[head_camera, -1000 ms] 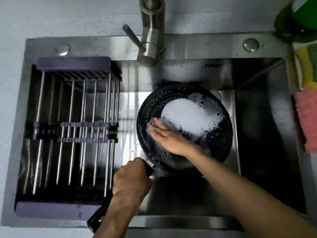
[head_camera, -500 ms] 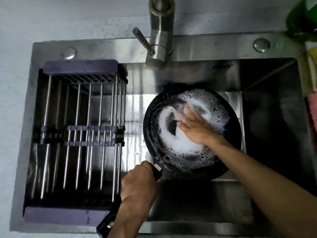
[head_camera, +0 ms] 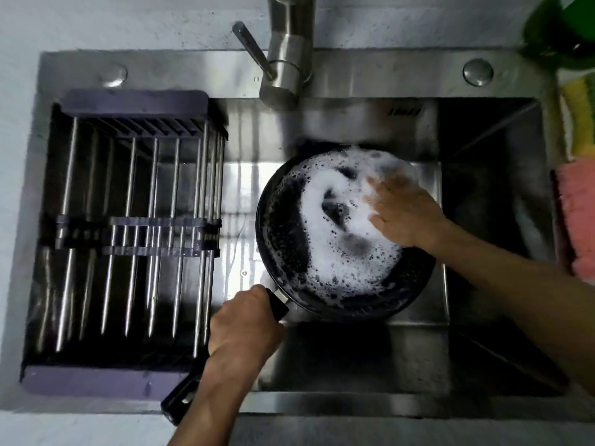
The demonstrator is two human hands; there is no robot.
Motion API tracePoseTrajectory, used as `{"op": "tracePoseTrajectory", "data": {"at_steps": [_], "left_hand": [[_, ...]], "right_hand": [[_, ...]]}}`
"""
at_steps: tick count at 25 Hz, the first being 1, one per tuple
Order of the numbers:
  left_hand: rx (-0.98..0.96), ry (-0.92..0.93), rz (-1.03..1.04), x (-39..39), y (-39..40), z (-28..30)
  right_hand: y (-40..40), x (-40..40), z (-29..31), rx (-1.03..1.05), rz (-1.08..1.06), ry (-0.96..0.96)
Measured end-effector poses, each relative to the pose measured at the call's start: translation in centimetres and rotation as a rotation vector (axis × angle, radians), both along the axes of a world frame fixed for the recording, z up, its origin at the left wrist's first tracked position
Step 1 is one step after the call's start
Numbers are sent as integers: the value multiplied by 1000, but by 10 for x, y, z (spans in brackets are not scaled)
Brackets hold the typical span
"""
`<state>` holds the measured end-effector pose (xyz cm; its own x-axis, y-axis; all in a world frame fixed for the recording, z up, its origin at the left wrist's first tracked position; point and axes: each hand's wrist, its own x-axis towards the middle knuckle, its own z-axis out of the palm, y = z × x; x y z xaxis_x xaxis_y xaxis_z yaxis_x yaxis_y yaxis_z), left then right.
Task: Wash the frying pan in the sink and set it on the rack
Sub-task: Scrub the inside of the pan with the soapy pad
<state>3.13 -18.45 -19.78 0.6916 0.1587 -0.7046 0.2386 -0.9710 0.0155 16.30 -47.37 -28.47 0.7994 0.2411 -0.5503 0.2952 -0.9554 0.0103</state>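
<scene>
A black frying pan point(head_camera: 283, 226) sits in the middle of the frame, inside the steel sink point(head_camera: 418, 358), its inner surface largely covered with white foam point(head_camera: 338, 239). The left hand point(head_camera: 244, 326), at lower centre, is closed around the pan's black handle point(head_camera: 182, 402), whose far end pokes out past the wrist toward the bottom edge, over the sink's front rim. The right hand point(head_camera: 402, 214), entering from the right, lies flat and open on the pan's right side, fingers spread and pressed into the suds; it grips nothing that can be seen.

In the left part of the frame a rack point(head_camera: 138, 101) with purple end pieces and metal rods spans the sink's left portion; nothing rests on it. The pan is just beside the rack's right edge, not touching it. A steel faucet point(head_camera: 286, 59) with a side lever stands at upper centre on the sink's back ledge. At the right edge of the frame, on the worktop, lie a pink cloth point(head_camera: 576, 220), a yellow sponge point(head_camera: 579, 114) and, above them, a green bottle point(head_camera: 560, 27), partly cut off.
</scene>
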Motion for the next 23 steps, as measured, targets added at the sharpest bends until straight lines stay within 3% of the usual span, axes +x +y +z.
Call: {"op": "tracePoseTrajectory", "data": {"at_steps": [5, 8, 12, 14, 17, 19, 20, 23], "left_hand": [[24, 29, 29, 4, -4, 7], [39, 14, 47, 6, -6, 10], [27, 14, 31, 3, -6, 10], [-3, 18, 24, 3, -5, 13], [-83, -8, 1, -1, -5, 43], [-263, -146, 144, -5, 9, 85], [-379, -248, 311, -4, 24, 110], [-607, -735, 724, 27, 84, 194]], "right_hand": [[19, -109, 33, 108, 12, 398], [6, -102, 50, -35, -14, 327], [37, -138, 73, 354, 55, 436], [32, -129, 81, 424, 58, 457], [24, -124, 100, 616, -235, 388], [33, -131, 119, 737, -466, 277], [40, -134, 127, 783, -553, 208], [62, -134, 148, 886, -850, 78]]}}
